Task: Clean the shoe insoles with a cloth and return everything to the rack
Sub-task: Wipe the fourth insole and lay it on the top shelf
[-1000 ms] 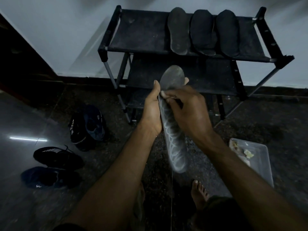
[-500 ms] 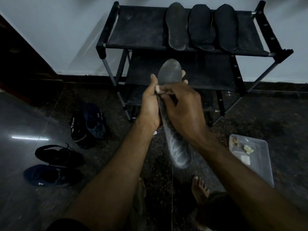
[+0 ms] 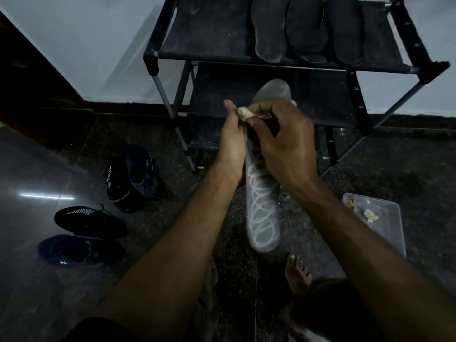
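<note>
Gripped along its left edge by the left hand (image 3: pixel 232 144), the insole (image 3: pixel 262 206) stands nearly upright in the air between the person's knees and the rack (image 3: pixel 318 67), heel end down, toe end up. The right hand (image 3: pixel 286 144) pinches a small pale cloth (image 3: pixel 244 112) between thumb and fingertips and presses it against the insole's upper part, right by the left thumb.

The risks, as I judge them, start nearest. The long lower end hangs unsupported, so a hard rub could bend the insole or twist it out of the one-sided hold and drop it toward the bare foot (image 3: pixel 297 275) and the floor. The cloth is a small wad held only at the fingertips; it could slip out, or skip over parts of the surface. In this dim light leftover dirt would be hard to spot, and I cannot tell how clean the surface is.

To the right, a tray (image 3: pixel 387 218) with scraps lies on the floor; to the left, four shoes (image 3: pixel 84 223). Farthest, three insoles (image 3: pixel 306 30) lie side by side on the rack's top shelf.

Compared with half a second ago, the cloth shows more plainly between the hands, the patterned lower part of the insole reads sharper, and the rack sits higher in view, its top edge cut off.
</note>
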